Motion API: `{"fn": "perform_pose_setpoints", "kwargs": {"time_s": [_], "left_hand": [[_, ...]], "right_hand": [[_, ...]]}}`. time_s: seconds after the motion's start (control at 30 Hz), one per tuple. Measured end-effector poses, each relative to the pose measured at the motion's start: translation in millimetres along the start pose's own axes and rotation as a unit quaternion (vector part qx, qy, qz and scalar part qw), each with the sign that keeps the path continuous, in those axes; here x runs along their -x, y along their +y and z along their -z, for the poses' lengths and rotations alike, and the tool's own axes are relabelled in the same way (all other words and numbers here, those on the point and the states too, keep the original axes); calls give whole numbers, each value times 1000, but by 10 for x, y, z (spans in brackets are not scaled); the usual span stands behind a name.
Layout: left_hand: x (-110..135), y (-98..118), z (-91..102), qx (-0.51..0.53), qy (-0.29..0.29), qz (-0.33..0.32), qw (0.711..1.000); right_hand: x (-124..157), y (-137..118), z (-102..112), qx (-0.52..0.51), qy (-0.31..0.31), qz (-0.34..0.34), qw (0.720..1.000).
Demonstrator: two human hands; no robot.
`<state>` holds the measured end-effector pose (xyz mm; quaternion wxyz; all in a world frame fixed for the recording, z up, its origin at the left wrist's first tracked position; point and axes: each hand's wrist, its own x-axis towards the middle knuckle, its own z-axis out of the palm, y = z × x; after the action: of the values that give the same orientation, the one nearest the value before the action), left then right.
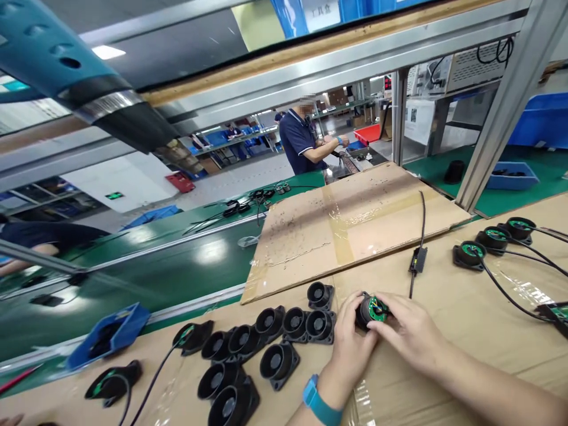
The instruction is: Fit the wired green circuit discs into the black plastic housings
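My left hand is closed around the side of a black round housing, tilted so its open face points right. Inside that face sits a green circuit board with small wires. My right hand pinches at the board's rim, thumb below and fingers above; the exact contact is partly hidden. Just beyond the right hand, a black cable with a ribbed dark block lies on the cardboard. Left of my hands stand several black housings with square flanges, the closest being one housing.
Wired housings with green boards lie at right and at left. A raised cardboard sheet lies ahead. A blue bin stands left, beside the green conveyor. A teal power tool hangs upper left. A co-worker stands beyond.
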<state>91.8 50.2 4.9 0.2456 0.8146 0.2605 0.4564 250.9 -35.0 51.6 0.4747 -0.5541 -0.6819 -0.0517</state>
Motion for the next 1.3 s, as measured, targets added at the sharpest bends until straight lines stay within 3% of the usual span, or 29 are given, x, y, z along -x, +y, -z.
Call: {"fn": "perform_pose_setpoints", "kwargs": {"time_s": [0.23, 0.43, 0.6, 0.7, 0.83, 0.87, 0.97, 1.1, 1.2, 1.3], "left_hand": [[21, 59, -58, -7, 15, 8, 1000], [-59, 111, -55, 57, 8, 87, 995], [-105, 119, -33, 61, -92, 108, 988], [-58, 83, 18, 77, -115, 127, 982], [29, -12, 63, 54, -78, 119, 988], [42, -38, 62, 42, -69, 116, 990], [53, -100, 38, 12, -53, 118, 992], [51, -133, 7, -5, -51, 84, 995], [47, -139, 16, -11, -48, 67, 997], [21, -170, 35, -22, -59, 52, 997]], "right_hand": [[12, -15, -116, 24, -48, -86, 995], [-76, -61, -54, 15, -108, -70, 992], [-118, 59, -115, 18, -190, -121, 974], [-106, 128, -90, 24, -161, -85, 983], [-105, 139, -9, 70, -13, -48, 996], [-120, 130, -4, 86, -14, -52, 995], [-193, 97, -22, 104, -92, -75, 988], [-234, 66, -48, 112, -86, -95, 985], [-201, 63, -57, 107, -139, -90, 980], [-194, 51, -76, 111, -134, -98, 980]]}}
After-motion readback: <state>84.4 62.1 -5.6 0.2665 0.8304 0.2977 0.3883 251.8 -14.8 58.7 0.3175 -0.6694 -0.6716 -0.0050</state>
